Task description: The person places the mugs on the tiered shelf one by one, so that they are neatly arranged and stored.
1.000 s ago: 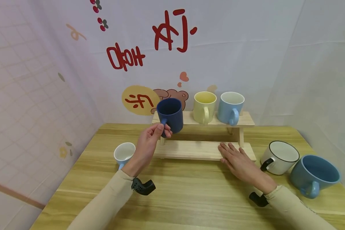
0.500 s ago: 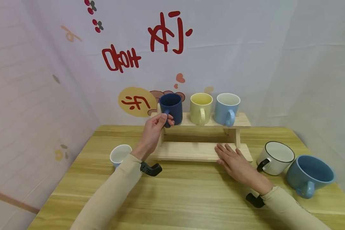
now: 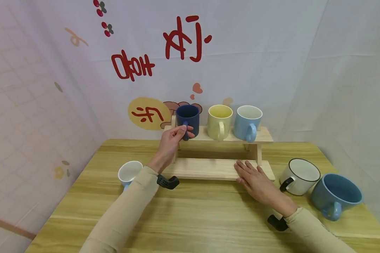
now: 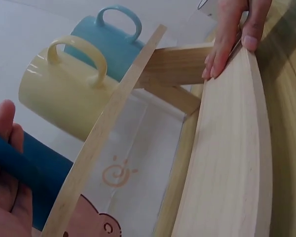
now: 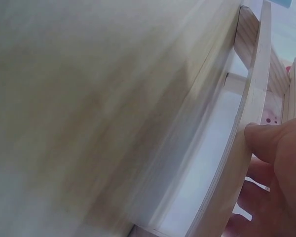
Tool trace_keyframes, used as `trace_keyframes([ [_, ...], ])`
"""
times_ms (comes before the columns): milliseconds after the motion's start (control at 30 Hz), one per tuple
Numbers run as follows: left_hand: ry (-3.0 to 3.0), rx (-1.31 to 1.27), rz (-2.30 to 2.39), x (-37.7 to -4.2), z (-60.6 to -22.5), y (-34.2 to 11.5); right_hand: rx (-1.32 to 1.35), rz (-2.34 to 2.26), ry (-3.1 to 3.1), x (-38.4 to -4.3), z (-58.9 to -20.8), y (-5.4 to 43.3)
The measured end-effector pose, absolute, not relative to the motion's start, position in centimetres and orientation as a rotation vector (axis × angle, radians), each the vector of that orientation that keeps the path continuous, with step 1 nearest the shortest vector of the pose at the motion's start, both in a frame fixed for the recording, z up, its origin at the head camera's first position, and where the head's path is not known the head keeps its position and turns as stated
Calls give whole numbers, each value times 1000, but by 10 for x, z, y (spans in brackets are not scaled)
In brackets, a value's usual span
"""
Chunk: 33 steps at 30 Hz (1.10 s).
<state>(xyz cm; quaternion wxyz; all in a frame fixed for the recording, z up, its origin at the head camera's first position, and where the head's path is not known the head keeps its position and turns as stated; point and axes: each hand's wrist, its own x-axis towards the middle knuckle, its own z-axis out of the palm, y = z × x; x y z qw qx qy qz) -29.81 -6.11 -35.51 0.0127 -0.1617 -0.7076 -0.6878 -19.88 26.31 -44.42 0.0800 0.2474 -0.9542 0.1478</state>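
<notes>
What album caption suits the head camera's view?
Left-hand grip on a navy mug, beside a yellow mug and a light-blue mug on a wooden rack.

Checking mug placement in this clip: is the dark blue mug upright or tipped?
Upright. In the head view, the dark blue mug has its opening facing up, like the yellow mug, while the left hand holds it.

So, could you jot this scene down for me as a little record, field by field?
Left hand: holds the dark blue mug by its handle
Right hand: fingers laid on the lower shelf
Upper shelf, left to right: dark blue mug, yellow mug, light blue mug
Table, left side: small cup, white inside
Table, right side: black-rimmed white mug, wide blue mug
</notes>
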Motion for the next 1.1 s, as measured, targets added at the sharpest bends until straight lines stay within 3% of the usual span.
trace_keyframes([
  [367,-2392,-479,-1918,-285,-356,-72,740,442,-2866,-197,-444,264],
  [1100,-2612,-775,-1129,-192,-357,-159,768,421,-2844,-199,-441,262],
])
